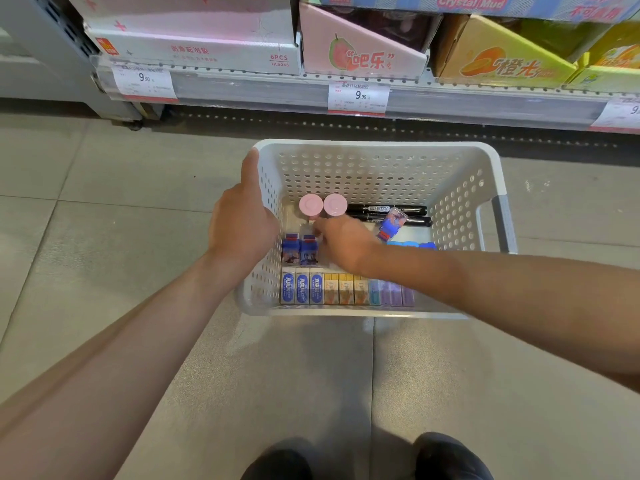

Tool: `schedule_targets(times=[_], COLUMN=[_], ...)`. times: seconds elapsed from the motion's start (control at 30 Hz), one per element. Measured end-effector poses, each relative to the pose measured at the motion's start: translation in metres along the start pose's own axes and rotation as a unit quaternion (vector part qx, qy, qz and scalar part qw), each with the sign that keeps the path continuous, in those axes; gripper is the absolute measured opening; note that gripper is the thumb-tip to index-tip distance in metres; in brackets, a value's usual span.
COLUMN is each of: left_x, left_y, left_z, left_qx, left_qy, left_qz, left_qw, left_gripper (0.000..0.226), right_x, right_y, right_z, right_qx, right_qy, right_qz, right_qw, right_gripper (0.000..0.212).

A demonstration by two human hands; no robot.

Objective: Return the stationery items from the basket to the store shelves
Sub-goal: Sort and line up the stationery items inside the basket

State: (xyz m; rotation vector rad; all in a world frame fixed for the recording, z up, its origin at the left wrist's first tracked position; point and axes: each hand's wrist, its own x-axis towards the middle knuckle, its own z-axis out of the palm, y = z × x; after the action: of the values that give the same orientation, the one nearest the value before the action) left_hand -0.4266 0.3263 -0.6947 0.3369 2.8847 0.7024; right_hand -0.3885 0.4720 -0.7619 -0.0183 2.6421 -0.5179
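A white perforated basket [381, 168] stands on the floor below the store shelf [277, 88]. Inside are two pink-capped jars [322, 204], two black markers [388, 214], blue, yellow and purple eraser packs [346, 289] along the near wall, and two small dark-blue packs [299, 249]. My left hand [242, 223] grips the basket's left rim. My right hand [343, 242] reaches into the basket, its fingertips right at the base of the pink-capped jars; whether they have closed on anything is hidden.
The shelf holds a white and pink box [194, 39], a pink guava-print box [360, 46] and an orange box [498, 57], with price tags [358, 97] on the rail. My shoes [450, 459] are on the grey tiled floor behind the basket.
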Motion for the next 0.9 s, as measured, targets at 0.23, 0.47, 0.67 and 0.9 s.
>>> schedule_targets(times=[0.23,0.47,0.67,0.9], left_x=[0.001,0.0,0.0,0.001], left_y=[0.001,0.001,0.002,0.0], left_z=[0.0,0.0,0.0,0.001], left_qx=[-0.009,-0.011,-0.009,0.002], left_qy=[0.002,0.004,0.006,0.008], left_qz=[-0.004,-0.004,-0.006,-0.007], left_qw=[1.0,1.0,1.0,1.0], left_gripper=[0.071,0.07,0.068,0.068], right_x=[-0.011,-0.011,-0.008,-0.005], right_y=[0.057,0.084,0.082,0.084], right_z=[-0.051,-0.048,-0.041,-0.038], right_qx=[-0.213,-0.282,-0.324,-0.335], right_qy=[-0.024,-0.016,-0.024,-0.026], right_qz=[0.017,-0.01,-0.028,-0.03], right_qw=[0.976,0.959,0.945,0.941], right_gripper=[0.015,0.021,0.027,0.031])
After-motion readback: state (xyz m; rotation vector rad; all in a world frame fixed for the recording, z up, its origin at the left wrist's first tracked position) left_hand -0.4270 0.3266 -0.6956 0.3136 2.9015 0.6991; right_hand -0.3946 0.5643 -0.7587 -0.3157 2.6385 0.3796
